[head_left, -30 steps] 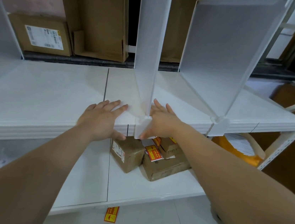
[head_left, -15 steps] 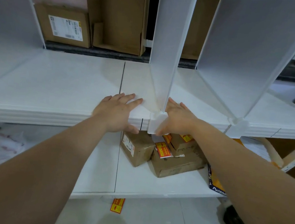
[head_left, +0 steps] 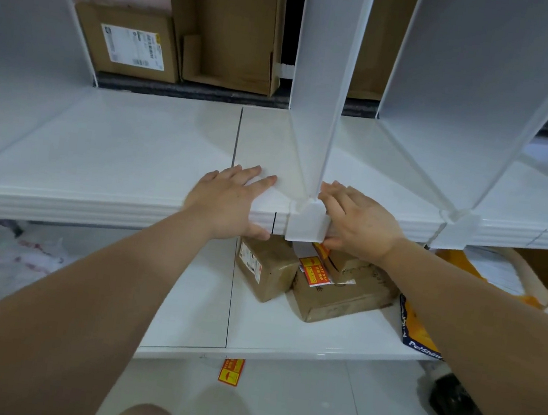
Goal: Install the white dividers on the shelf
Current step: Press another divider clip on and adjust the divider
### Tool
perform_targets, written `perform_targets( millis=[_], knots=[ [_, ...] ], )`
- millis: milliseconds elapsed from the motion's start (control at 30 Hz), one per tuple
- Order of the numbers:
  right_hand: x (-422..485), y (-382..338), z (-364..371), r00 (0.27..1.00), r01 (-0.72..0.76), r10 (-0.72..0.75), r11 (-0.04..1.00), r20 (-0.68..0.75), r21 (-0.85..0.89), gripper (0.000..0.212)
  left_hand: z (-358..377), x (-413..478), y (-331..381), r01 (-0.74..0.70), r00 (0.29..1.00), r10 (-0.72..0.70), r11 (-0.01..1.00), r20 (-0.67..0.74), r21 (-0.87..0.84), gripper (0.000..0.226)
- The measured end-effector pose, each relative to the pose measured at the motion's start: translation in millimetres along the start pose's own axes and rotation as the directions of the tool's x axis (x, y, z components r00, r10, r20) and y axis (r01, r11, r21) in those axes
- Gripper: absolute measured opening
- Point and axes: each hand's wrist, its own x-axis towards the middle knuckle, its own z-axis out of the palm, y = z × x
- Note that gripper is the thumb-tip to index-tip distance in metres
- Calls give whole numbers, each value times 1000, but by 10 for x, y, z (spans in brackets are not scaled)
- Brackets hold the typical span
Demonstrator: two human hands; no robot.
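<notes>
Middle divider (head_left: 326, 76) upright on shelf (head_left: 135, 142), long axis front-to-back, its clip (head_left: 307, 223) between both hands; left hand (head_left: 228, 201) flat, fingers spread; right hand (head_left: 360, 224) nearer, apparently pinching clip.

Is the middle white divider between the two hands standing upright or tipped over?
Upright: the middle divider rises straight from the shelf, its front clip over the edge.
</notes>
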Motion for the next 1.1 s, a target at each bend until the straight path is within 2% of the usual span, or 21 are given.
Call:
perform_targets(
  millis=[133, 400, 867, 1100],
  knots=[
    [-11, -1, 34, 1000, 4, -4, 1000, -12, -23, 75, 8, 8, 7, 5, 1000, -5, 1000, 5, 7, 100],
    [-27, -99, -46, 998, -68, 68, 998, -5, -20, 96, -4, -6, 23, 1, 1000, -1, 1000, -18, 17, 99],
    [19, -219, -67, 983, -182, 182, 983, -10, -22, 87, -12, -9, 36, -6, 1000, 6, 1000, -17, 27, 99],
    [109, -376, -88, 987, -155, 156, 987, -22, 31, 89, -10, 7, 36, -3, 1000, 4, 999, -19, 38, 99]
  ],
)
